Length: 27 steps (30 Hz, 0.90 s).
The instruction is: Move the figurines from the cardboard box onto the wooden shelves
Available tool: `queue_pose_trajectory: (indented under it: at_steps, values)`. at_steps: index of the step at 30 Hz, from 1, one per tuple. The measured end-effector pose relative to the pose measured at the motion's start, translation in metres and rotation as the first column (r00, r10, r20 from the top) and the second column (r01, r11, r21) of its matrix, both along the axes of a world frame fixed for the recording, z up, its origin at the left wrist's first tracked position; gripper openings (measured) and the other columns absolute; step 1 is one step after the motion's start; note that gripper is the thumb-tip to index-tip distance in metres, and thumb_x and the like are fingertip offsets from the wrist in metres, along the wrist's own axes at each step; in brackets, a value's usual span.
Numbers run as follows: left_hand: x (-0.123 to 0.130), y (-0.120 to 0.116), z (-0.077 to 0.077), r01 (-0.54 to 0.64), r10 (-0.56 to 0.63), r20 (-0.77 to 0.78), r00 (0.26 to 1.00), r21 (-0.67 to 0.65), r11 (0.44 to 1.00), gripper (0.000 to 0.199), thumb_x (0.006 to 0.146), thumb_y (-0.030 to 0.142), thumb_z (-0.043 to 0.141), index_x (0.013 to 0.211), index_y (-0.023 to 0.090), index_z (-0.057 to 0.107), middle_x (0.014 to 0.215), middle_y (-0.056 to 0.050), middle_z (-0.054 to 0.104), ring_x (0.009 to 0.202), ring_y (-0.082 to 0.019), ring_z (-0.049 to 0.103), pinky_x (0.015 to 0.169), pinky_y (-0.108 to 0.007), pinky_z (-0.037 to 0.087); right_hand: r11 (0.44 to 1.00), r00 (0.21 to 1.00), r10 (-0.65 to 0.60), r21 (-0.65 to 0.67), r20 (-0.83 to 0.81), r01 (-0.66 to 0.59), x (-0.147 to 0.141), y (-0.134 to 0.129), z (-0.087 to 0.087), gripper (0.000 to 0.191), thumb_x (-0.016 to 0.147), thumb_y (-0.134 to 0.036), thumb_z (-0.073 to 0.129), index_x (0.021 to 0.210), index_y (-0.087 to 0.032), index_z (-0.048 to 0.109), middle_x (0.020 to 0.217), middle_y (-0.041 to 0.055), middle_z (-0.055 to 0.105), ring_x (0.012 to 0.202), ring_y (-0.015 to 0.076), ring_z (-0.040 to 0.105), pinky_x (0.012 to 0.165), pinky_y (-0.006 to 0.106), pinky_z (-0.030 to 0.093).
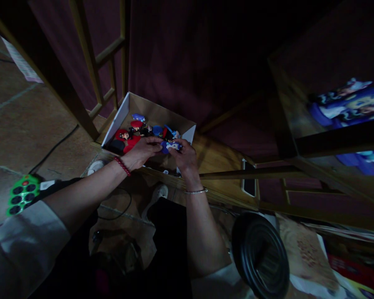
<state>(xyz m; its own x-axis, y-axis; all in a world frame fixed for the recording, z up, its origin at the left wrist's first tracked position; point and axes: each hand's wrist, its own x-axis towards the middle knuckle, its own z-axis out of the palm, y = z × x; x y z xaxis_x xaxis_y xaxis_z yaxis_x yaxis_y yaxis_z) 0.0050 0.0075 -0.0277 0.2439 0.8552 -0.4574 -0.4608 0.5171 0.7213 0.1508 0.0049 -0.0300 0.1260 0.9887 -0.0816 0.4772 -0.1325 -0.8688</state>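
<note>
Both my hands are over a shallow cardboard box (pixel 129 101) with white outer sides, standing on a wooden shelf. Between them is a small blue-and-white figurine (pixel 172 145). My right hand (pixel 184 157) has its thumb and fingers closed on the figurine's right side. At the figurine's left end are the fingertips of my left hand (pixel 143 150); its fingers are bent together, and I cannot tell how firmly they grip. Several other figurines lie in the box, among them one with a red cap (pixel 123 134) and a blue one (pixel 157 131).
A phone-like dark slab (pixel 248 178) lies on the wooden shelf (pixel 218 162) at right. Wooden frame bars rise around the box. More blue figurines (pixel 355 101) stand on the right. A green power strip (pixel 23 194) with a cable is on the tiled floor. A round black object (pixel 260 253) is near my right elbow.
</note>
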Motion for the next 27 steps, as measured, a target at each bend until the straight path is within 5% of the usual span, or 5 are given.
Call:
queue_pose_trajectory:
  at_steps: [27]
  values:
    - [0.0014,-0.0002,0.005,0.007,-0.009,-0.051,0.999,-0.038,0.999,0.012,0.071,0.001,0.056,0.077,0.009,0.06,0.066,-0.002,0.062,0.063,-0.01,0.06,0.073,-0.027,0.048,0.998,0.995,0.057,0.007,0.077,-0.057,-0.0006,-0.0009,0.0033,0.024,0.065,-0.025,0.058,0.089,-0.025,0.059,0.089,-0.002,0.062,0.075,0.0145,0.059,0.075,0.03,0.048]
